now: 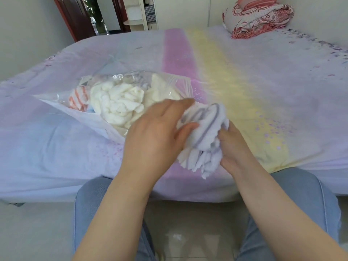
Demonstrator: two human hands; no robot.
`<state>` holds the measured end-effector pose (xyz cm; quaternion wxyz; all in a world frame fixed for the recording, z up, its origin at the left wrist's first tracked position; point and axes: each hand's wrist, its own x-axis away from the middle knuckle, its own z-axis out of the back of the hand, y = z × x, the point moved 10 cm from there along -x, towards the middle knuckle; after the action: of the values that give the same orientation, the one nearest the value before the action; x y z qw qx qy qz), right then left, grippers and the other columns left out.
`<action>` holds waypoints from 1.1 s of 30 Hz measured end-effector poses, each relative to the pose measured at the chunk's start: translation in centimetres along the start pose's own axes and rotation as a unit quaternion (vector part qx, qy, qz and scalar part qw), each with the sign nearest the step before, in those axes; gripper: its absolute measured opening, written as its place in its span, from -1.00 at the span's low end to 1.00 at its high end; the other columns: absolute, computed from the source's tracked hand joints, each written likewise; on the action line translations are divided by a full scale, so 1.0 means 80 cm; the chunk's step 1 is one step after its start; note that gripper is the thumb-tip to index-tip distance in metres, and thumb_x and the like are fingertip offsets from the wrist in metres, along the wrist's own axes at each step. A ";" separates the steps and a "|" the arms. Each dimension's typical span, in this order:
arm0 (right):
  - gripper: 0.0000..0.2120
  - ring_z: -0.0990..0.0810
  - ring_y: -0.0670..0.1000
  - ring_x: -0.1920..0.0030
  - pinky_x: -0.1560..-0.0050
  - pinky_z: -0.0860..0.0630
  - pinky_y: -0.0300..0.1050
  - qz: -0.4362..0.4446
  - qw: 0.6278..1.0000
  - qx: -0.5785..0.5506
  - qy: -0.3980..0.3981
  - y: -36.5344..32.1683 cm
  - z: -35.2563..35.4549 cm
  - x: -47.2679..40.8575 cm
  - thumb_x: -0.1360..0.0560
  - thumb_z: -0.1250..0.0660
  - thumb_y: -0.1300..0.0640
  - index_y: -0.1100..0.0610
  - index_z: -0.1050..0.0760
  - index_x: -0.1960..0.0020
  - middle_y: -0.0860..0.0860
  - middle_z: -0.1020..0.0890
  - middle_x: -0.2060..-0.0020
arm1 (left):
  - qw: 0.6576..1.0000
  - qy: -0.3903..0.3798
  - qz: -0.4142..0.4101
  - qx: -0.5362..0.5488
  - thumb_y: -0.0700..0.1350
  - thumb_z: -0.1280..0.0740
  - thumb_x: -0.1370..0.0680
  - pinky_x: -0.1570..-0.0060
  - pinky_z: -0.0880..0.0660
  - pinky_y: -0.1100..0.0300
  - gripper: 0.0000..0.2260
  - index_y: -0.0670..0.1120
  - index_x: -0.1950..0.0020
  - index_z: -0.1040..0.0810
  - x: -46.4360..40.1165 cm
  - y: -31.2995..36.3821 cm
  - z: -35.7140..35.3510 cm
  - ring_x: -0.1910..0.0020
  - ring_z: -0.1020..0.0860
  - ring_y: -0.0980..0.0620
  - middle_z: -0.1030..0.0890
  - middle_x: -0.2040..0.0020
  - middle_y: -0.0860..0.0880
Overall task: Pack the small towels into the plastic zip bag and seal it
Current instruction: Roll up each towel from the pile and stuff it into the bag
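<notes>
pastel bedsheet (244, 87) w/ zip bag (105, 117); both hands' fingers (188, 129) gripping purple-striped towel (205, 140).

A bed (263, 95) spreads out beneath and beyond the grip, covered in a pale lilac sheet crossed by a pink stripe (175, 59) and a yellow stripe (224, 78) running away from it. Far beyond the grip to the right, a folded red-patterned quilt (258, 17) sits at the bed's far corner. Far off to the left stands a dark wooden door frame (75, 17). Below the grip, blue jeans (308, 202) cover both knees above a pale tiled floor (195, 228).
</notes>
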<state>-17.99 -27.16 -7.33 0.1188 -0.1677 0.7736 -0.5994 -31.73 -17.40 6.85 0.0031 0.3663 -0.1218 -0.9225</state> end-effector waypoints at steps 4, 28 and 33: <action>-0.73 -0.47 -0.09 0.56 0.47 -0.38 -0.25 0.104 0.973 0.203 -0.018 -0.041 -0.037 -0.015 -0.41 -0.30 -0.01 0.16 -0.43 0.34 -0.05 -0.50 0.61 | 0.983 -0.108 0.078 -0.124 -0.09 -0.47 -0.41 -0.36 -0.27 -0.02 -0.30 -0.09 -0.50 -0.28 0.011 -0.061 -0.018 -0.44 -0.25 -0.19 -0.34 -0.42 -0.17; -0.76 -0.68 0.09 0.02 0.04 -0.60 0.01 0.046 0.993 -0.080 -0.074 -0.030 -0.163 -0.035 -0.52 -0.28 0.03 0.11 -0.51 -0.13 0.14 -0.68 0.03 | 0.989 -0.014 0.137 0.060 -0.13 -0.18 -0.63 -0.20 -0.31 0.30 -0.76 -0.14 -0.26 -0.49 0.003 -0.106 -0.003 -0.40 -0.36 0.08 -0.39 -0.47 0.02; -0.61 -0.33 -0.08 -0.43 -0.41 -0.28 -0.14 0.302 0.924 0.159 -0.169 -0.039 -0.159 0.019 -0.64 -0.09 0.19 0.15 -0.23 -0.47 -0.03 -0.38 -0.40 | 0.982 -0.038 0.133 0.132 -0.11 -0.18 -0.64 -0.36 -0.34 0.09 -0.87 -0.10 -0.09 -0.50 0.007 -0.119 -0.006 -0.44 -0.33 0.13 -0.38 -0.47 0.07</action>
<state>-23.90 -17.18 -1.05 0.4488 -0.0036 0.6505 -0.6128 -31.05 -8.33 3.97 0.0729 0.3090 -0.2904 -0.9027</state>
